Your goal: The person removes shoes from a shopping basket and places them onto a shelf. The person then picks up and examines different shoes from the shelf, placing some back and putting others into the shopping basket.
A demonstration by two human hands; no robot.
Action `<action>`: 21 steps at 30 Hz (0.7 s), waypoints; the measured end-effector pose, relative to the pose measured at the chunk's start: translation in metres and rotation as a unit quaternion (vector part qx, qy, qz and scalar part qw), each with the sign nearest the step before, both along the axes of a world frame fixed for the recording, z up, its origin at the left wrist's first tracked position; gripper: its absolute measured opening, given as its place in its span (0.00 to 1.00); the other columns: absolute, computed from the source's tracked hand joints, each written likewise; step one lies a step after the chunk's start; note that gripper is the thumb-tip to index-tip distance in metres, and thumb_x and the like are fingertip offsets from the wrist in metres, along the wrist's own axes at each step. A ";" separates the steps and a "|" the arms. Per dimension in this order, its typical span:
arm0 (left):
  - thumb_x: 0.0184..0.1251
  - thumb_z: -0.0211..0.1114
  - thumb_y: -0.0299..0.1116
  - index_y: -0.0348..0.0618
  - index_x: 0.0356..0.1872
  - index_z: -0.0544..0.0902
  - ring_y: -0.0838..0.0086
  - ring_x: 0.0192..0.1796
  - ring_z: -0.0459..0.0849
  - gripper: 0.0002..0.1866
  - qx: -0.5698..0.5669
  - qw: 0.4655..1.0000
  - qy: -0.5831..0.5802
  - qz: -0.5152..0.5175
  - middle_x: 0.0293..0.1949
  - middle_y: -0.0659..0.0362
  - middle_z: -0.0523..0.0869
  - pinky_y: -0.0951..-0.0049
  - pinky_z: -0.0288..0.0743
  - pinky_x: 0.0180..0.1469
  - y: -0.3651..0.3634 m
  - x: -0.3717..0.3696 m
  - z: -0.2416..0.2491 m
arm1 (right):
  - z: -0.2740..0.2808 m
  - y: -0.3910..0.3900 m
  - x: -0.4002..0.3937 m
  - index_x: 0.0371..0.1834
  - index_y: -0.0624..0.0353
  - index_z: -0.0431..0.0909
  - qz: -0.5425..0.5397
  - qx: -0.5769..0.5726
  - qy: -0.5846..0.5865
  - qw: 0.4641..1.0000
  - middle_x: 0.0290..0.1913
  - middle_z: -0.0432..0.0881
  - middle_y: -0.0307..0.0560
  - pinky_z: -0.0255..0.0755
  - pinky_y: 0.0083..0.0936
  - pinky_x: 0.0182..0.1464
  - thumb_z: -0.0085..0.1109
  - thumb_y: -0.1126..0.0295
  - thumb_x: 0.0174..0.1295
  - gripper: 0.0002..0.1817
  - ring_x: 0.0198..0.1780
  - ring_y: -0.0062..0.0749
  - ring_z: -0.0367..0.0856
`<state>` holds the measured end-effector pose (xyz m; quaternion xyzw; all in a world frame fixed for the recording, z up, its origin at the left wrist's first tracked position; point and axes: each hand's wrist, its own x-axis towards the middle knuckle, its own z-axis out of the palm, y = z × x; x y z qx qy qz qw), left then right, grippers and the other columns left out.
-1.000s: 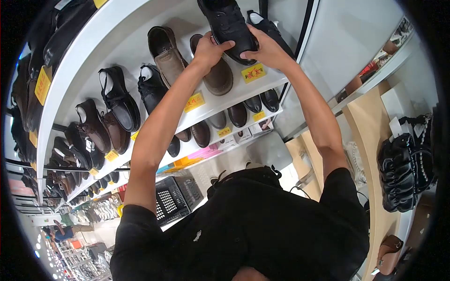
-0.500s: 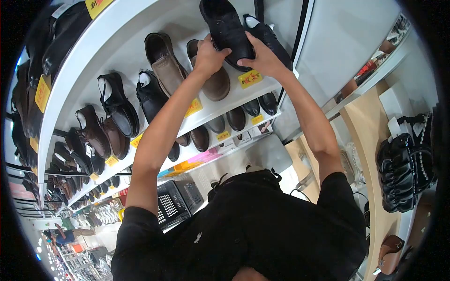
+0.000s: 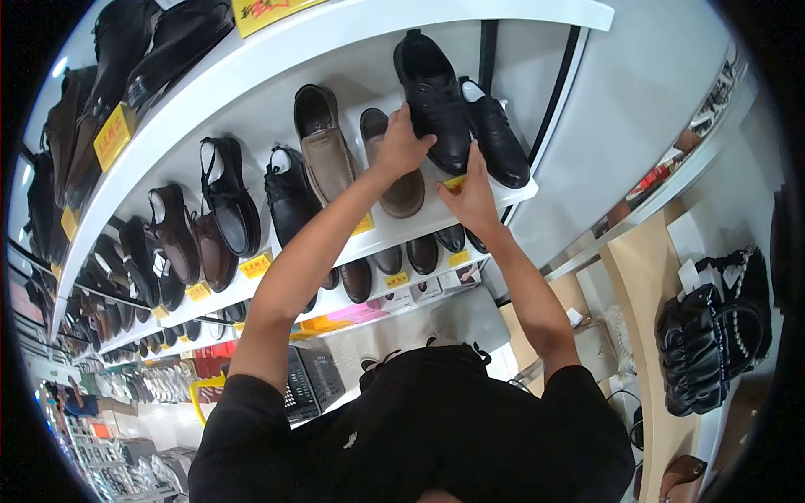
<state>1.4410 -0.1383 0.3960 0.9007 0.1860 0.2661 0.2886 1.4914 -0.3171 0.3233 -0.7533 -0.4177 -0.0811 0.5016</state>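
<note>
A black lace-up shoe (image 3: 433,105) rests on the upper white shelf, toe toward me. Its left side is gripped by my left hand (image 3: 402,147), thumb near the toe and the other fingers partly hidden. My right hand (image 3: 472,199) is at the front of the toe, fingers stretched along its right side and thumb apart, by a yellow price tag (image 3: 454,184). Another black shoe (image 3: 496,138) stands close on the right. Left of the held shoe are a brown loafer (image 3: 402,191), partly behind my left hand, and a second brown loafer (image 3: 327,163).
The curved white shelf (image 3: 402,233) carries more black and brown shoes leftward, with further rows above and below. A black crate (image 3: 306,381) sits on the floor. On the right, a wooden shelf (image 3: 641,289) holds a black handbag (image 3: 692,348). A person (image 3: 84,404) is far left.
The black shoe has come down onto the shelf beside the other black shoe. My right hand has slid from the shoe's side to its toe, and its fingers have straightened. The view has shifted.
</note>
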 end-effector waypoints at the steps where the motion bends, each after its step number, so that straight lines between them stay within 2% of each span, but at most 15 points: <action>1: 0.60 0.74 0.42 0.21 0.75 0.56 0.49 0.69 0.74 0.50 -0.009 1.000 0.011 0.000 0.66 0.33 0.71 0.61 0.68 0.71 -0.002 -0.001 0.002 | -0.001 0.000 0.000 0.79 0.74 0.42 -0.001 0.001 -0.002 1.000 0.74 0.57 0.75 0.58 0.39 0.76 0.74 0.66 0.55 0.57 0.75 0.65 0.60; 3: 0.60 0.73 0.41 0.21 0.75 0.55 0.48 0.70 0.72 0.50 -0.013 1.000 -0.007 -0.007 0.66 0.32 0.71 0.61 0.65 0.73 -0.004 -0.002 -0.001 | -0.003 0.000 0.000 0.78 0.74 0.43 0.000 0.001 -0.003 1.000 0.74 0.56 0.76 0.58 0.41 0.76 0.73 0.66 0.55 0.56 0.75 0.67 0.59; 5: 0.60 0.73 0.40 0.21 0.74 0.55 0.46 0.72 0.69 0.50 -0.008 0.999 -0.028 -0.015 0.66 0.32 0.71 0.61 0.61 0.75 -0.004 -0.001 0.001 | -0.003 0.001 -0.002 0.79 0.73 0.43 -0.007 0.005 -0.002 1.000 0.72 0.60 0.75 0.61 0.40 0.74 0.73 0.65 0.56 0.56 0.73 0.65 0.63; 8: 0.59 0.72 0.34 0.15 0.73 0.51 0.43 0.74 0.65 0.50 -0.033 0.999 -0.004 -0.021 0.68 0.29 0.67 0.62 0.61 0.76 -0.009 -0.003 0.004 | -0.007 0.005 0.000 0.79 0.72 0.44 -0.017 0.019 -0.032 0.999 0.70 0.63 0.74 0.63 0.40 0.72 0.73 0.64 0.56 0.55 0.70 0.65 0.67; 12: 0.59 0.72 0.34 0.15 0.73 0.50 0.42 0.74 0.64 0.51 -0.039 0.999 -0.006 -0.024 0.68 0.28 0.66 0.62 0.60 0.77 -0.010 -0.004 0.002 | -0.006 0.005 -0.002 0.80 0.71 0.44 -0.010 0.030 -0.040 0.999 0.70 0.63 0.76 0.63 0.41 0.72 0.72 0.65 0.57 0.54 0.70 0.67 0.66; 13: 0.57 0.73 0.36 0.15 0.71 0.55 0.41 0.73 0.64 0.49 -0.030 0.999 -0.023 -0.022 0.67 0.27 0.66 0.61 0.62 0.75 -0.008 -0.002 -0.004 | -0.007 0.006 -0.001 0.80 0.71 0.44 -0.013 0.028 -0.046 0.998 0.70 0.63 0.76 0.63 0.41 0.72 0.72 0.65 0.57 0.54 0.70 0.67 0.66; 18: 0.56 0.75 0.41 0.20 0.61 0.66 0.39 0.69 0.69 0.41 0.005 1.000 -0.009 -0.012 0.63 0.28 0.70 0.57 0.69 0.71 -0.004 0.002 -0.011 | -0.014 0.007 0.000 0.79 0.72 0.47 -0.033 0.022 -0.092 0.995 0.69 0.64 0.76 0.66 0.41 0.69 0.72 0.63 0.56 0.54 0.68 0.67 0.68; 20: 0.56 0.75 0.45 0.21 0.62 0.67 0.39 0.67 0.73 0.42 0.044 0.999 0.018 -0.014 0.61 0.30 0.72 0.57 0.70 0.70 -0.006 -0.001 -0.004 | -0.012 0.006 -0.003 0.78 0.73 0.46 -0.019 0.013 -0.047 0.999 0.69 0.63 0.75 0.67 0.44 0.69 0.71 0.62 0.56 0.54 0.68 0.69 0.68; 21: 0.58 0.73 0.41 0.23 0.62 0.68 0.39 0.65 0.73 0.39 0.028 0.999 0.010 -0.015 0.60 0.30 0.73 0.55 0.70 0.69 -0.012 -0.006 0.002 | -0.016 0.007 0.000 0.78 0.73 0.46 -0.024 0.011 -0.079 0.996 0.70 0.62 0.75 0.68 0.44 0.68 0.71 0.61 0.57 0.54 0.67 0.69 0.68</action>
